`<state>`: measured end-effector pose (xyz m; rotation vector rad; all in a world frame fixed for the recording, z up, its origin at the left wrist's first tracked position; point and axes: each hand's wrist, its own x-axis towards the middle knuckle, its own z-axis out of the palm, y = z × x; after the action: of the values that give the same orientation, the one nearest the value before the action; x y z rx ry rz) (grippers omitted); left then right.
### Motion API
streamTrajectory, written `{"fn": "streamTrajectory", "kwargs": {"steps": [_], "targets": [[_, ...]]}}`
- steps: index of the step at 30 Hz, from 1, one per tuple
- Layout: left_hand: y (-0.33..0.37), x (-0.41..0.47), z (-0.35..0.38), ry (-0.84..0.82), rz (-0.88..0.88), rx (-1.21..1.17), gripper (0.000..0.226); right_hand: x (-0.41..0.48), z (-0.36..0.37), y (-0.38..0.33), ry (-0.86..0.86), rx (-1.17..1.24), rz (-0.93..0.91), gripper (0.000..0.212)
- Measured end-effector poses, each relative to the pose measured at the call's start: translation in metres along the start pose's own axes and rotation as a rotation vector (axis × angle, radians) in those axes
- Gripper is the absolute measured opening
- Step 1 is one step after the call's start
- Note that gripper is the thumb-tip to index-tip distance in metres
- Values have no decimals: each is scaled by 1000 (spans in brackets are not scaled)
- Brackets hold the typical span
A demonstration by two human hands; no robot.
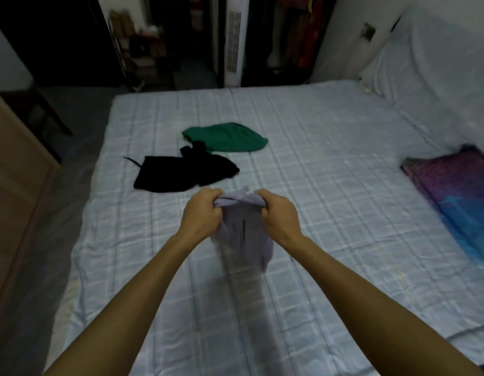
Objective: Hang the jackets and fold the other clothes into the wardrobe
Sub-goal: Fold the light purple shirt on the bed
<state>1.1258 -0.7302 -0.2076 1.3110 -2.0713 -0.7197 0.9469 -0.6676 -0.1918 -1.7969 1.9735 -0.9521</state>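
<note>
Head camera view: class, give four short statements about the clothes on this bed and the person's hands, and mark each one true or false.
1. The left hand and right hand both grip the lavender garment. True.
2. The green garment lies nearer the person than the black garment. False: it lies beyond the black one.
3. The black garment hangs on a hanger. False: it lies crumpled on the bed.
4. A purple-and-blue cloth lies on the bed's right side. True.

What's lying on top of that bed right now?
A green garment, a black garment beside it, and a purple-blue cloth at the right. The left hand and right hand grip a lilac garment over the bed. Anything beneath these is covered.
</note>
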Motion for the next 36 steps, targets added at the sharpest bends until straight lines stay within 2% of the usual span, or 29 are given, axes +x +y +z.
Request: {"fn": "streamTrajectory", "kwargs": {"steps": [3,8,14,20,25,28,32,36], "targets": [[28,8,-37,102,7,-141,33,9,-39,-32,100,-39,-42,36],[80,9,-78,167,32,-208,40,15,-98,-65,174,-102,-46,16],[134,10,-117,253,132,-138,31,13,-153,-87,182,-76,-25,38],[186,8,-142,399,166,-25,43,22,-197,-91,31,9,-105,55],[229,4,-138,471,163,115,45,23,-240,-70,-130,65,-168,46],[253,3,-134,506,168,205,46,23,-259,-60,-147,225,-194,48],[274,4,-130,561,138,215,44,24,-275,-57,-171,385,-240,45],[286,5,-126,567,120,181,41,25,-284,-56,-319,308,-261,37]]}}
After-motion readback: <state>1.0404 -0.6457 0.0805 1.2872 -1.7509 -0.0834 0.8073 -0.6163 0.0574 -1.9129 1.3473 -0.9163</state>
